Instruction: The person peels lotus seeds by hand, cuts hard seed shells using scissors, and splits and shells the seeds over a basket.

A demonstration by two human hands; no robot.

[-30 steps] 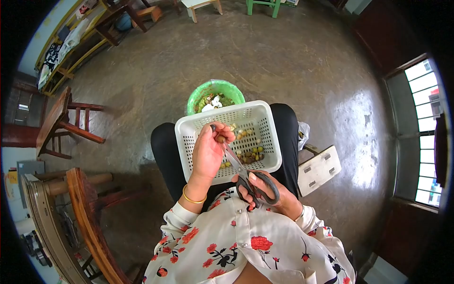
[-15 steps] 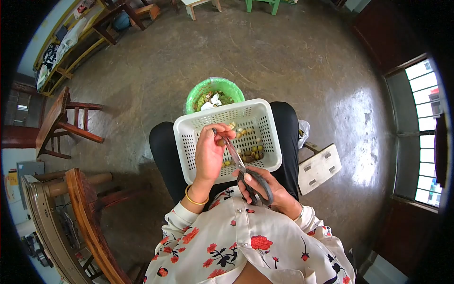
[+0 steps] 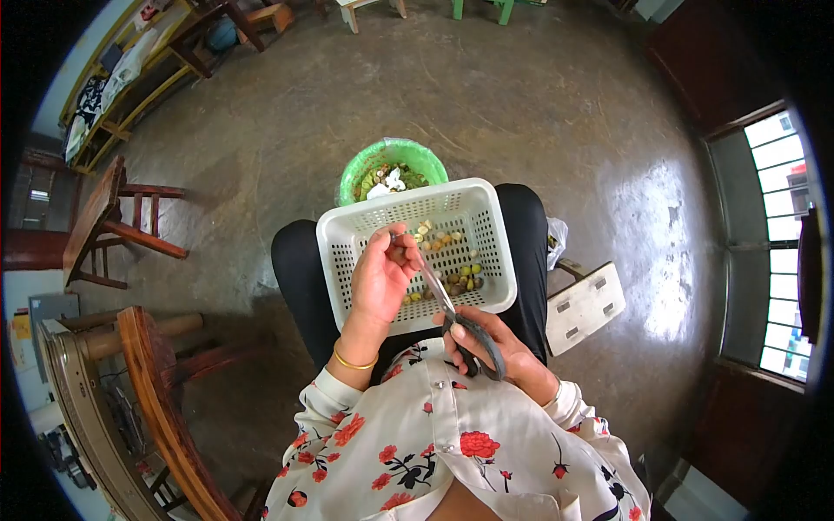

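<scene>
My left hand (image 3: pixel 380 285) is above the left part of a white perforated basket (image 3: pixel 506 252) resting on my lap. Its fingers are pinched round a small dark brown nut-like piece (image 3: pixel 397 238), mostly hidden by them. Black-handled scissors (image 3: pixel 440 296) are gripped in my right hand (image 3: pixel 506 340) over the basket's near edge. Their blades point up and left, the tips close to my left fingers. Inside the basket, small pale peeled pieces (image 3: pixel 443 240) lie towards the middle, while several brown and yellow-green ones (image 3: pixel 465 280) are gathered at the near right.
Beyond the basket stands a green-lined bin (image 3: pixel 417 154) with peelings and white tissue. A low whitish stool (image 3: pixel 586 310) is at my right, beside a white plastic bag (image 3: pixel 558 239). Wooden chairs (image 3: pixel 109 217) stand to my left. Concrete floor (image 3: pixel 539 95) stretches ahead.
My left hand has turned a little and its fingers have curled, so the brown piece shows less. The scissors remain in my right hand, almost in the same place.
</scene>
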